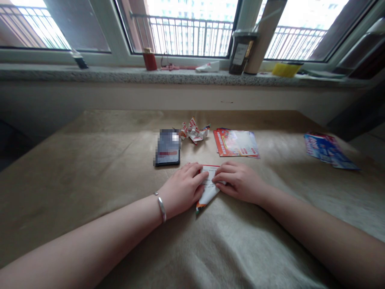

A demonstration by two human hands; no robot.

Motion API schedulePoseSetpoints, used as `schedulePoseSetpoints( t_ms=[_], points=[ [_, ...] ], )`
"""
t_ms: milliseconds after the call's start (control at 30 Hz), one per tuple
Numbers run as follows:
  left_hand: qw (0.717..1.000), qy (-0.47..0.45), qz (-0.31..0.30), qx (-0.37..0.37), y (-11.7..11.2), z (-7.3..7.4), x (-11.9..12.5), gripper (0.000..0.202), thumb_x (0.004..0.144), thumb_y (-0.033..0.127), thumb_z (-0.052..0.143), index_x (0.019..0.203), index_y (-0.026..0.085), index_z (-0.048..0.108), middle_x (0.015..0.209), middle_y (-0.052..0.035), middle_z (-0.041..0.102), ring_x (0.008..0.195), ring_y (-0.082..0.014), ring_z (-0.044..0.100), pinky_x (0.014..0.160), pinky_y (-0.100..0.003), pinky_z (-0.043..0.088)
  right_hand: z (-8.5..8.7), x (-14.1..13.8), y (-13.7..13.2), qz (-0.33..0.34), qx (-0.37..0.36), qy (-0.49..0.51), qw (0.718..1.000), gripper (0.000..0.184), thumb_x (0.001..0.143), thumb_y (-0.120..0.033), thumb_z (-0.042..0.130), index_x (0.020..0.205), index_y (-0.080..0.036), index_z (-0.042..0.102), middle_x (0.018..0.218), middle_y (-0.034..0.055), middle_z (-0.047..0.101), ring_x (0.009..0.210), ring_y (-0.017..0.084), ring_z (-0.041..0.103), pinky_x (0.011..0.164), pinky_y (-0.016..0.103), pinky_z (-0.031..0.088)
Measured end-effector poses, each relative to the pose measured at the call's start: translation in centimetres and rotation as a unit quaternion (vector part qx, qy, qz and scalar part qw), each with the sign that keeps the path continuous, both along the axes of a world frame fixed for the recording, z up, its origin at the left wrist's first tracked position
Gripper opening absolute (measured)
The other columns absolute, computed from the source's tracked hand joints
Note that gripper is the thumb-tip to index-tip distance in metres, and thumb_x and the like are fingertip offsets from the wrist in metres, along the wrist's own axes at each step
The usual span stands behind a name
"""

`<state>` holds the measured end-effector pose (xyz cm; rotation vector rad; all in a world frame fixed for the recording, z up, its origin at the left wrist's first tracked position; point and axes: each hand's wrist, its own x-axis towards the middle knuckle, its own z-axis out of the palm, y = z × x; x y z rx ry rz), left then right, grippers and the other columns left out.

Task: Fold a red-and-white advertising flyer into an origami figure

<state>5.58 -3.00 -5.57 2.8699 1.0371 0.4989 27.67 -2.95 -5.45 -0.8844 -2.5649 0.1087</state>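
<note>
A folded printed paper [208,188], white with a red edge, lies on the tan cloth-covered table [90,168] right in front of me. My left hand [182,188] presses on its left side with curled fingers; a silver bracelet sits on that wrist. On the paper's right side my right hand [239,181] lies with its fingertips pressing the fold. The two hands almost touch over the paper, whose pointed lower tip sticks out between them.
A dark phone [167,147] lies just beyond my left hand. Folded paper pieces [194,130] and a stack of red flyers [236,143] lie further back; blue flyers [327,150] at far right. On the window sill [120,74] stand a red cup [149,59], a dark jar [240,54] and a yellow item [284,69].
</note>
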Motion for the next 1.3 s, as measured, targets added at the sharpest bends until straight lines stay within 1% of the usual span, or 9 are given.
schedulePoseSetpoints(
  t_ms=[100, 200, 300, 433, 633, 767, 933, 1100, 1300],
  points=[
    [1.0, 0.001, 0.002, -0.013, 0.0, 0.0, 0.0, 0.031, 0.086, 0.022, 0.049, 0.115, 0.013, 0.058, 0.118, -0.0142, 0.054, 0.114, -0.0257, 0.049, 0.102, -0.045, 0.041, 0.1, 0.0, 0.0, 0.006, -0.01, 0.008, 1.0, 0.015, 0.086, -0.024, 0.054, 0.082, -0.019, 0.067, 0.086, 0.0051, 0.067, 0.081, 0.016, 0.058, 0.074, 0.03, 0.048],
    [1.0, 0.007, 0.007, -0.013, 0.1, -0.2, 0.0, 0.033, 0.087, 0.023, 0.049, 0.116, 0.012, 0.057, 0.129, -0.0156, 0.049, 0.121, -0.027, 0.045, 0.103, -0.045, 0.04, 0.2, 0.1, 0.0, 0.01, -0.014, 0.017, 1.0, 0.016, 0.086, -0.025, 0.054, 0.08, -0.019, 0.067, 0.086, 0.005, 0.068, 0.08, 0.016, 0.058, 0.073, 0.029, 0.048],
    [0.999, 0.017, -0.013, -0.024, 0.2, -0.4, 0.0, 0.035, 0.088, 0.023, 0.046, 0.12, 0.01, 0.053, 0.135, -0.0148, 0.047, 0.128, -0.0256, 0.04, 0.107, -0.044, 0.037, 0.1, 0.2, 0.0, 0.012, -0.018, 0.022, 1.0, 0.017, 0.087, -0.026, 0.054, 0.082, -0.02, 0.069, 0.087, 0.0053, 0.068, 0.081, 0.016, 0.059, 0.073, 0.029, 0.049],
    [0.998, 0.015, -0.031, -0.047, 0.3, -0.4, -0.1, 0.035, 0.088, 0.021, 0.046, 0.121, 0.012, 0.051, 0.13, -0.0123, 0.052, 0.125, -0.0222, 0.045, 0.109, -0.044, 0.033, -0.2, 0.5, 0.0, 0.007, -0.015, 0.015, 1.0, 0.017, 0.087, -0.028, 0.054, 0.085, -0.021, 0.07, 0.087, 0.0055, 0.067, 0.08, 0.015, 0.059, 0.071, 0.028, 0.049],
    [0.997, 0.005, -0.05, -0.058, 0.3, -0.1, -0.2, 0.03, 0.091, 0.023, 0.045, 0.12, 0.021, 0.054, 0.128, -0.0111, 0.052, 0.121, -0.024, 0.048, 0.108, -0.051, 0.032, -0.3, 0.6, 0.0, -0.001, -0.006, -0.008, 1.0, 0.019, 0.088, -0.029, 0.052, 0.087, -0.021, 0.069, 0.087, 0.0047, 0.067, 0.081, 0.015, 0.06, 0.071, 0.027, 0.048],
    [0.996, -0.003, -0.047, -0.076, 0.2, 0.2, -0.2, 0.031, 0.09, 0.025, 0.048, 0.12, 0.022, 0.054, 0.127, -0.0103, 0.051, 0.121, -0.0243, 0.047, 0.108, -0.051, 0.031, 0.2, 0.5, -0.2, 0.001, 0.004, -0.026, 1.0, 0.017, 0.088, -0.026, 0.051, 0.085, -0.021, 0.068, 0.089, 0.0048, 0.068, 0.084, 0.016, 0.061, 0.073, 0.028, 0.048],
    [0.996, 0.005, -0.048, -0.075, 0.2, 0.1, -0.1, 0.032, 0.091, 0.026, 0.046, 0.122, 0.023, 0.053, 0.128, -0.0098, 0.05, 0.12, -0.0241, 0.047, 0.108, -0.052, 0.03, 0.7, 0.9, -0.4, 0.029, -0.012, -0.041, 0.999, 0.019, 0.088, -0.023, 0.048, 0.084, -0.02, 0.067, 0.087, 0.0055, 0.066, 0.086, 0.016, 0.061, 0.077, 0.028, 0.049],
    [0.996, 0.027, -0.051, -0.07, 0.3, 0.3, -0.3, 0.036, 0.088, 0.024, 0.051, 0.123, 0.029, 0.054, 0.129, -0.0095, 0.048, 0.117, -0.0255, 0.049, 0.106, -0.055, 0.03, 0.6, 1.3, -0.2, 0.052, -0.029, -0.038, 0.997, 0.018, 0.087, -0.02, 0.049, 0.085, -0.02, 0.067, 0.091, 0.0061, 0.066, 0.088, 0.016, 0.06, 0.079, 0.029, 0.048],
    [0.996, 0.032, -0.047, -0.073, 0.2, 0.5, -0.3, 0.037, 0.086, 0.023, 0.053, 0.123, 0.029, 0.055, 0.13, -0.0091, 0.049, 0.118, -0.0257, 0.048, 0.106, -0.054, 0.03, 0.5, 1.4, -0.2, 0.057, -0.042, -0.03, 0.997, 0.016, 0.084, -0.016, 0.051, 0.082, -0.021, 0.066, 0.085, 0.0045, 0.066, 0.086, 0.015, 0.059, 0.079, 0.029, 0.048]
  ],
)
